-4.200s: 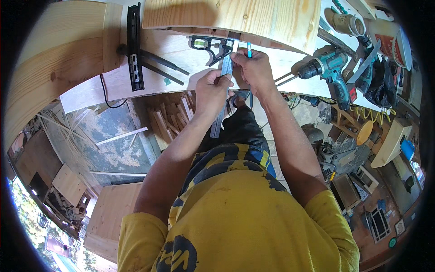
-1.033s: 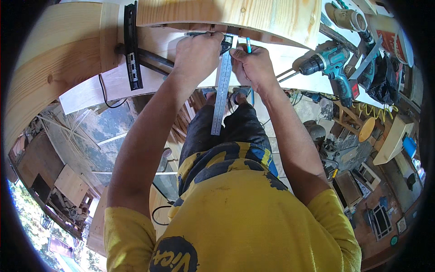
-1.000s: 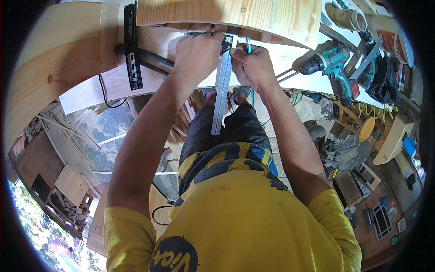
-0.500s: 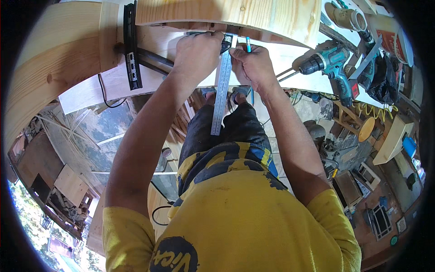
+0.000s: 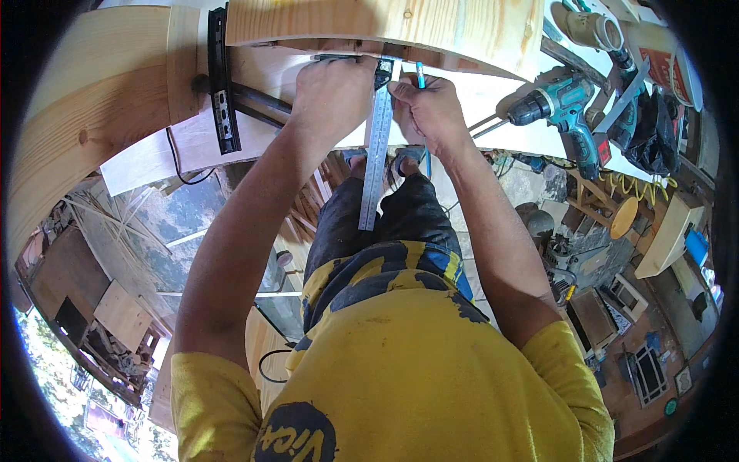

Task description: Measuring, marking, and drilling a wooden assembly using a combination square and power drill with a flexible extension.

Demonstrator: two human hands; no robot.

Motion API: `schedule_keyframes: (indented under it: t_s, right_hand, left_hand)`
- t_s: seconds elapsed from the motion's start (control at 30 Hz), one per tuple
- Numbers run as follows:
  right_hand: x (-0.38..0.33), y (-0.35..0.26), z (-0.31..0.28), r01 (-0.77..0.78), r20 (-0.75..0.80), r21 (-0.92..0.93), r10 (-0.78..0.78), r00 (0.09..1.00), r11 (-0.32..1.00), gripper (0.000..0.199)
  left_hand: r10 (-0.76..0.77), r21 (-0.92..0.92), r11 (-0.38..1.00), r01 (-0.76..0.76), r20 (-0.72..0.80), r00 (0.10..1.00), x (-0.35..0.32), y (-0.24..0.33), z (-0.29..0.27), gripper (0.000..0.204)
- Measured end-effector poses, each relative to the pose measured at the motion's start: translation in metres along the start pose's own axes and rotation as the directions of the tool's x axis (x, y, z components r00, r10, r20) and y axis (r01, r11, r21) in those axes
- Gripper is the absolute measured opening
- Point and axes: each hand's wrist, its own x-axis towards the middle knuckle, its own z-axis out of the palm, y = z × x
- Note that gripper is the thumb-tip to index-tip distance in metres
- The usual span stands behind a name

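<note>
Both hands work at the near edge of the pale workbench (image 5: 493, 92), close under a long pine board (image 5: 400, 27) that runs across the top of the view and hides whatever lies behind it. The left hand (image 5: 332, 96) is pressed down, fingers curled together, on the dark head of a combination square (image 5: 377, 138); that head is almost wholly covered by the hand, so only a dark corner shows beside the knuckles. The square's steel blade runs from the board's lower edge straight back over the bench edge and hangs out above the person's dark trousers, its markings too fine to read. The right hand (image 5: 431, 112) is just beside the blade on its right, closed on a blue pencil (image 5: 420, 75) held upright; the tip is hidden between the fingers and the board, so whether it touches wood cannot be told. Toward the right end of the bench lies a teal cordless drill (image 5: 562, 104), its bit pointing toward the right hand, with a heap of tools beyond it cut off by the dark rim. On the left part, a black metal bar (image 5: 222, 92) crosses the bench edge, its upper end cut off.
</note>
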Motion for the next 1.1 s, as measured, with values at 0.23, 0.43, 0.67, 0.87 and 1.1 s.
schedule_keyframes:
  t_s: [0.23,0.43,0.67,0.87,1.1]
  right_hand:
    - [0.001,0.001,-0.001,0.013,-0.002,-0.016,-0.014,1.0,1.0,0.011]
    - [0.001,0.0,0.0,0.004,-0.007,0.018,-0.004,1.0,1.0,0.01]
    - [-0.001,-0.001,0.0,0.005,-0.009,0.004,-0.005,1.0,1.0,0.01]
    - [0.0,0.0,0.0,0.007,-0.022,-0.06,-0.008,1.0,0.998,0.011]
    - [0.0,-0.001,-0.001,-0.026,0.012,0.025,0.026,1.0,0.999,0.011]
  left_hand:
    - [0.023,-0.036,0.999,-0.025,-0.071,0.997,0.002,-0.002,0.005,0.022]
    - [0.044,-0.019,0.999,-0.045,-0.067,0.997,0.001,-0.006,0.008,0.024]
    - [0.037,-0.016,0.999,-0.038,-0.038,0.999,0.002,-0.005,0.005,0.023]
    - [0.049,-0.031,0.998,-0.05,-0.052,0.997,0.004,-0.004,0.003,0.02]
    - [-0.225,-0.37,0.924,0.097,-0.321,0.92,-0.037,-0.003,0.027,0.019]
